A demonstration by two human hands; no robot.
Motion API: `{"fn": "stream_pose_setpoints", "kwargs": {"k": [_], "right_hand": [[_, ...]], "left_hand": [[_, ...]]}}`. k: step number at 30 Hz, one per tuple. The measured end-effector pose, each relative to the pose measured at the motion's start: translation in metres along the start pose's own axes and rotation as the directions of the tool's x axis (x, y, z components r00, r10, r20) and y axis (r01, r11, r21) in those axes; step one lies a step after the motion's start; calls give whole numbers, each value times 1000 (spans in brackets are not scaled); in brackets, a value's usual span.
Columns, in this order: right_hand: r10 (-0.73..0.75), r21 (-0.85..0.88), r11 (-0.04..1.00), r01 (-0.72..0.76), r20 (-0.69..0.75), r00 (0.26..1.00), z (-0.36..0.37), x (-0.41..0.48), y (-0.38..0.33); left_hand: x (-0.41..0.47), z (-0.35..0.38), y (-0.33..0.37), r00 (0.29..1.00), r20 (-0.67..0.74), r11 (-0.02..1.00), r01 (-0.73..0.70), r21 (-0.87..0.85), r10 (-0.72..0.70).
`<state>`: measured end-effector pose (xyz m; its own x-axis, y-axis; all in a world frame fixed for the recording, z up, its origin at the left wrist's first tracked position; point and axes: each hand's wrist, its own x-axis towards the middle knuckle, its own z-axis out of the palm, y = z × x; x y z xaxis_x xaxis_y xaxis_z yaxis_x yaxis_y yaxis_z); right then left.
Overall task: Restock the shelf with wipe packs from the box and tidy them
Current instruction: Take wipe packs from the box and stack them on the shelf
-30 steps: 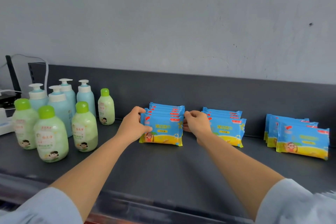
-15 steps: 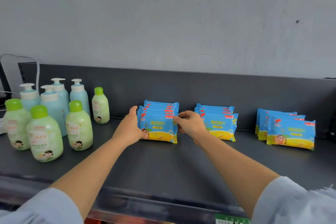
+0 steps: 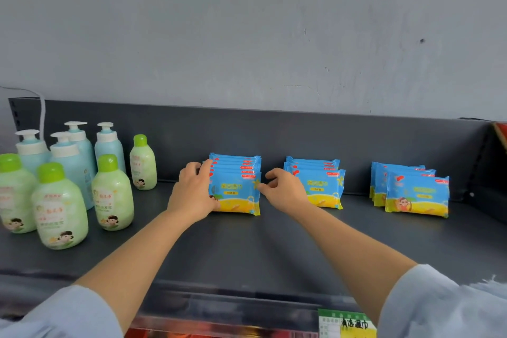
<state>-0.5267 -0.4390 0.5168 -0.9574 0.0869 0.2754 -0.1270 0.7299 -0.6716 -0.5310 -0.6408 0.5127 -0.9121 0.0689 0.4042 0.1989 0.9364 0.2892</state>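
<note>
Wipe packs (image 3: 236, 192) stand in three rows along the shelf (image 3: 247, 255) back, gaps between. Left hand (image 3: 192, 195) grips the leftmost row's end; right hand (image 3: 286, 191), fingers loosely curled, touches its opposite edge.

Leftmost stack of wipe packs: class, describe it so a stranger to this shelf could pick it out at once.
On the dark grey shelf, three stacks of blue-and-yellow wipe packs stand right of the bottles. The leftmost stack is nearest the bottles. Only it sits between the person's grips: the left grip holds its left end, the right grip touches its right edge.
</note>
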Motion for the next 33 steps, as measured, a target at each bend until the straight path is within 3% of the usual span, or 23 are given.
{"fn": "stream_pose_setpoints", "kwargs": {"k": [6,12,20,33], "right_hand": [[-65,-185,981,58,-31,997,-13,-12,1],[-125,-473,877,80,-65,990,-30,-33,10],[-73,-634,773,-24,-126,989,-74,-73,40],[35,-670,696,-258,-328,944,-198,-196,108]], "left_hand": [[-1,-5,9,987,-74,978,-129,166,143],[-2,-7,34,948,-51,916,-288,281,314],[-14,4,90,904,33,878,-423,226,427],[-88,13,243,798,32,796,-603,52,602]]}}
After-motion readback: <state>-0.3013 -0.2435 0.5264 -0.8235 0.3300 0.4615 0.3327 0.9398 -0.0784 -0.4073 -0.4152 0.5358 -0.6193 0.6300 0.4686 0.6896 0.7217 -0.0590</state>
